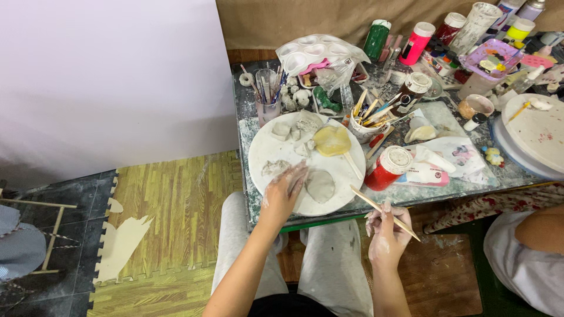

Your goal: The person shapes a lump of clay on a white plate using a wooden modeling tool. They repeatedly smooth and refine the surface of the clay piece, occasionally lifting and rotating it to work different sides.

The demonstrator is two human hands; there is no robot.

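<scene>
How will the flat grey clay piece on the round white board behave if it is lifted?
The flat clay piece looks thin and damp, so it would probably sag and tear. It may also stick to the round white board. The left hand beside it is smeared with clay.

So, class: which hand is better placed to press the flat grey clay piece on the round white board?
Left. The left hand already rests beside the clay piece; the right hand is off the board, holding a wooden stick.

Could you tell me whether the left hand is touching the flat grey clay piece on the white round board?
Touching: the head view shows the left hand's fingertips resting on the clay piece.
</scene>
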